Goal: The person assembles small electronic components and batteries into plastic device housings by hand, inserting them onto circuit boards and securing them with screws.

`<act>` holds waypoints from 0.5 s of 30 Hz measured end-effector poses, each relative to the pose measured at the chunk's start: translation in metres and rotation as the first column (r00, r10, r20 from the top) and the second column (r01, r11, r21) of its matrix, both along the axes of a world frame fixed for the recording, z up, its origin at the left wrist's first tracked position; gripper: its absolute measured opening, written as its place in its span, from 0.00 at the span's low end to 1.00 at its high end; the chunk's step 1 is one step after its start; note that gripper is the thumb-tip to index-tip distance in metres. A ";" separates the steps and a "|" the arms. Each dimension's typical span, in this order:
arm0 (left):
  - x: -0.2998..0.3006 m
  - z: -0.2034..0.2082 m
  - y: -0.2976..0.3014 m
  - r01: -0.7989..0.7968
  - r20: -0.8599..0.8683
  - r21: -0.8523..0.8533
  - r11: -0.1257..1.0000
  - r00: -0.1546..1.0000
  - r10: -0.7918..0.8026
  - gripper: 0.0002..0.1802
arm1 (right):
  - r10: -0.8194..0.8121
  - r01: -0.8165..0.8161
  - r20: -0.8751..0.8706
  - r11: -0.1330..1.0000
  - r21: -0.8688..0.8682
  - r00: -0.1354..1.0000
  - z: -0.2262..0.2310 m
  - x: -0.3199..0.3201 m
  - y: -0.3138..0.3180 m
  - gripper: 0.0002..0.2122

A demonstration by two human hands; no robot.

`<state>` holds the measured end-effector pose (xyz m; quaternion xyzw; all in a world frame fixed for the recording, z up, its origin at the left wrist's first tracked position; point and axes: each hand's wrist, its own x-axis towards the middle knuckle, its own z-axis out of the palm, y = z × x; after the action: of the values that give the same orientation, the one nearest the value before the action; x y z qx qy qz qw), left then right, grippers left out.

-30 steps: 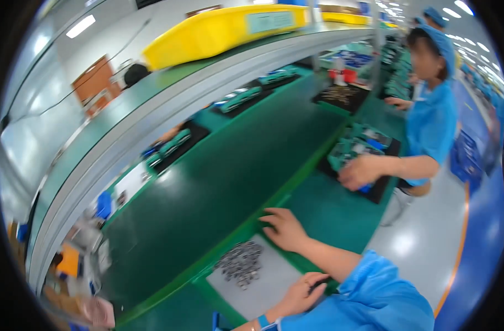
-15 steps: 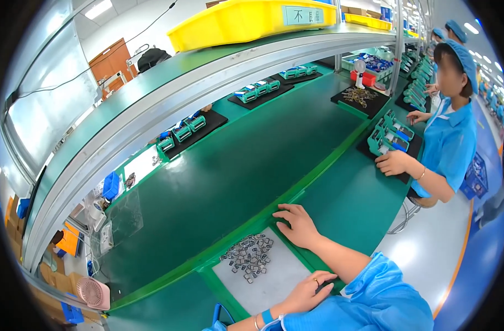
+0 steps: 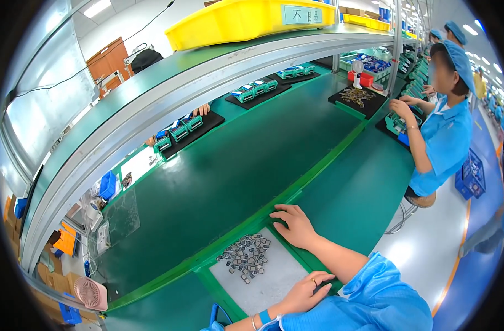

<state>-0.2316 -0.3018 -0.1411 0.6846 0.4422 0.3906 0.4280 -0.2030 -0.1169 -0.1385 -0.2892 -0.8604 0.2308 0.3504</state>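
My right hand [image 3: 297, 226] rests on the green bench beside the white mat's far right corner, holding nothing, its fingers apart and slightly bent. Closer to my body, my left hand [image 3: 306, 293] lies over the mat's near right edge, fingers stretched toward the right, also empty. It wears a ring and a blue wristband. On the white mat [image 3: 282, 270] lies a loose pile of small, dark, square metal-edged parts [image 3: 246, 255], left of both hands and touched by neither. They are too small to name exactly.
Beyond the green tape strip [image 3: 230, 243] runs a wide dark green belt-like surface [image 3: 224, 165]. Green fixtures [image 3: 178, 131] stand on black mats along its far side. A co-worker [image 3: 442, 121] sits at right. A metal-edged shelf with a yellow bin [image 3: 246, 25] spans overhead; a pink fan [image 3: 91, 293] stands lower left.
The co-worker's hands and black mat of green fixtures have moved farther away from me. Another person's hand now shows at the far-side fixtures. My own hands have stayed in place.
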 end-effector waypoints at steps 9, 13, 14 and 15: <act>-0.003 -0.005 -0.001 0.001 0.015 0.020 1.000 1.000 -0.002 0.19 | -0.004 0.004 -0.005 1.000 0.027 1.000 -0.004 -0.002 0.000 0.13; -0.002 -0.004 0.001 0.004 0.023 0.020 1.000 1.000 -0.005 0.19 | -0.005 0.006 -0.008 1.000 0.025 1.000 -0.004 0.000 0.001 0.13; -0.001 -0.004 0.002 0.004 0.021 0.032 0.999 1.000 -0.004 0.19 | -0.006 0.006 -0.007 1.000 0.023 1.000 -0.003 0.001 0.002 0.13; 0.000 -0.004 0.003 0.003 0.019 0.045 0.999 1.000 -0.004 0.19 | -0.007 0.007 -0.005 1.000 0.021 1.000 -0.002 0.003 0.003 0.13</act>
<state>-0.2312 -0.2988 -0.1447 0.6910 0.4280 0.4064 0.4173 -0.2005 -0.1142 -0.1409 -0.2879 -0.8609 0.2212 0.3565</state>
